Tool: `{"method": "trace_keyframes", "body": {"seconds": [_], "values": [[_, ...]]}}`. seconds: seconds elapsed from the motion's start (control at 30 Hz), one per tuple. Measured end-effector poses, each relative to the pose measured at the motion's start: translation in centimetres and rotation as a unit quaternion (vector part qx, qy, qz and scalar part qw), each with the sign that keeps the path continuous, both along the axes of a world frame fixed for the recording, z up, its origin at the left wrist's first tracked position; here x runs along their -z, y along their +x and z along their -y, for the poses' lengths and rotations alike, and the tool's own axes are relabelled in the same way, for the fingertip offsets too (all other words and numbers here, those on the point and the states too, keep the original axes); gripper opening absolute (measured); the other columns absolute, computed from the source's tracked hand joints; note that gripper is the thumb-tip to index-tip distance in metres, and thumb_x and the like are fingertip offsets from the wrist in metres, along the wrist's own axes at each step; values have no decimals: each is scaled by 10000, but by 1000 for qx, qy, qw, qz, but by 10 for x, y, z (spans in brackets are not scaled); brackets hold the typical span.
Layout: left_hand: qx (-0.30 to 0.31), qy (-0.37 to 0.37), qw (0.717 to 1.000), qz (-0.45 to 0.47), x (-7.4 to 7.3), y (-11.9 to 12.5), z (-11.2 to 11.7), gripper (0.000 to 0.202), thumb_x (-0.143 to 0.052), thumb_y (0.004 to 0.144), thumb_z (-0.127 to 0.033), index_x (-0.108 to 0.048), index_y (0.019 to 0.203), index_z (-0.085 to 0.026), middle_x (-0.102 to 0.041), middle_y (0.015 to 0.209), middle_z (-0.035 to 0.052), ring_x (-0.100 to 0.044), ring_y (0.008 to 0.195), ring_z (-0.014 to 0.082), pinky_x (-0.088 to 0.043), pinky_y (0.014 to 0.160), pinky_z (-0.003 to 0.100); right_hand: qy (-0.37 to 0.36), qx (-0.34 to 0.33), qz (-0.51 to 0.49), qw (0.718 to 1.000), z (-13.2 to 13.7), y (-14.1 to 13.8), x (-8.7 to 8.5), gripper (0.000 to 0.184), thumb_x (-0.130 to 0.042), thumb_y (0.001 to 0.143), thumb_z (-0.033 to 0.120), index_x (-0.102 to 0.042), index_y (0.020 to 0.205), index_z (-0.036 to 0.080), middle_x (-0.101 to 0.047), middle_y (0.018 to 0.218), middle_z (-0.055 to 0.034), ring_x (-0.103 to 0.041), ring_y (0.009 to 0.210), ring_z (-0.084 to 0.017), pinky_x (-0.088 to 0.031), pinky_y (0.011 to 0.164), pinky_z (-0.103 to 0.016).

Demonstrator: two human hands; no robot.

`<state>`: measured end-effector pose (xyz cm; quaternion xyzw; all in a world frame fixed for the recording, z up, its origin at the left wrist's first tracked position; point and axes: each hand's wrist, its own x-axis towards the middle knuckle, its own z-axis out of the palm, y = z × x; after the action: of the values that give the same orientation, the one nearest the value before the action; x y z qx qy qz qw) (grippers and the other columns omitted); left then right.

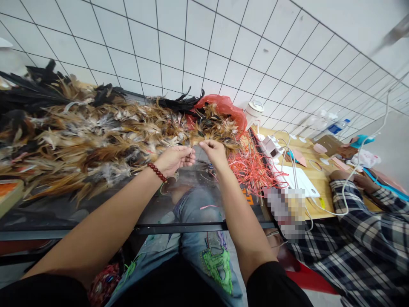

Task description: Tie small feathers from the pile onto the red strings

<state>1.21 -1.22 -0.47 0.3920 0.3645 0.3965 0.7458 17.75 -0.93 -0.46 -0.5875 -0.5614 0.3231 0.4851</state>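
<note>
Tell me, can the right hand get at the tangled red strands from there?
Probably yes: the red strands lie just right of the right hand, with nothing visible blocking the way, though its fingers look pinched together.

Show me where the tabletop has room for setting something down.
Between the forearms, along the front edge, dark tabletop is mostly bare, besides a pink strip. A narrower band continues left, below the feathers. Feathers crowd behind; red cords crowd right.
</note>
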Motion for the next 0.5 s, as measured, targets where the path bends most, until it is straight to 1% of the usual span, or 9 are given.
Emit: {"method": "trace_keyframes", "body": {"seconds": [0.03, 0.07, 0.13, 0.2, 0.27, 0.33, 0.37, 0.43, 0.5], "values": [[-25, -1, 1000, 19, -2, 0, 0, 137, -581, 865, -113, -642, 745, -87, -668, 636, 59, -632, 542, 106, -522, 537, 198, 17, 27, 80, 996, 0, 6, -2, 147, -627, 781, 295, -704, 741, 176, -666, 726, 0, -562, 686, -121, -416, 695, -248], [-48, -4, 998, 35, -3, 0, 0, 146, -555, 878, -104, -632, 754, -93, -677, 664, 61, -646, 575, 108, -529, 560, 200, 14, 39, 154, 987, 1, 12, -3, 123, -628, 778, 267, -711, 741, 184, -679, 743, -5, -579, 714, -131, -418, 717, -253], [-84, -13, 995, 51, -6, -1, 0, 157, -521, 891, -89, -617, 768, -103, -678, 676, 53, -651, 599, 102, -529, 578, 195, -21, 19, 263, 964, 4, 20, -4, 82, -655, 762, 248, -722, 738, 207, -697, 754, -10, -606, 753, -148, -421, 739, -260], [-106, -19, 993, 47, -7, -1, -1, 164, -504, 897, -81, -612, 776, -105, -660, 642, 35, -634, 573, 90, -515, 565, 184, -52, -18, 334, 941, 7, 20, -3, 44, -690, 740, 252, -722, 723, 228, -710, 768, -17, -620, 776, -165, -424, 734, -266], [-115, -18, 993, 32, -6, -1, -1, 161, -504, 895, -80, -611, 775, -101, -652, 626, 33, -626, 556, 89, -509, 558, 186, -62, -41, 388, 919, 10, 15, 0, 47, -697, 733, 242, -706, 689, 227, -716, 792, -42, -622, 781, -187, -424, 717, -281], [-117, -13, 993, 22, -4, 0, -1, 132, -534, 880, -87, -613, 776, -96, -668, 651, 51, -640, 576, 102, -519, 577, 203, -49, -55, 422, 904, 10, 9, 3, 82, -662, 755, 212, -683, 676, 210, -714, 824, -78, -618, 777, -204, -422, 704, -296], [-119, -11, 993, 16, -3, 1, -1, 110, -558, 868, -93, -615, 774, -95, -676, 664, 62, -648, 587, 109, -526, 591, 214, -33, -57, 425, 903, 10, 8, 4, 94, -628, 778, 195, -677, 699, 204, -712, 843, -91, -616, 779, -207, -421, 704, -300], [-128, -7, 992, 1, -1, 2, -1, 76, -610, 839, -101, -619, 764, -93, -689, 686, 78, -661, 606, 120, -540, 621, 232, 11, -58, 403, 913, 9, 7, 4, 119, -557, 823, 172, -670, 798, 201, -705, 858, -86, -611, 788, -201, -423, 716, -296], [-141, -5, 990, -18, -2, 3, 0, 72, -637, 820, -101, -622, 751, -89, -697, 699, 89, -671, 619, 126, -548, 644, 243, 48, -68, 356, 931, 9, 9, 1, 152, -516, 846, 164, -658, 877, 207, -696, 825, -50, -607, 780, -186, -426, 732, -284]]}}
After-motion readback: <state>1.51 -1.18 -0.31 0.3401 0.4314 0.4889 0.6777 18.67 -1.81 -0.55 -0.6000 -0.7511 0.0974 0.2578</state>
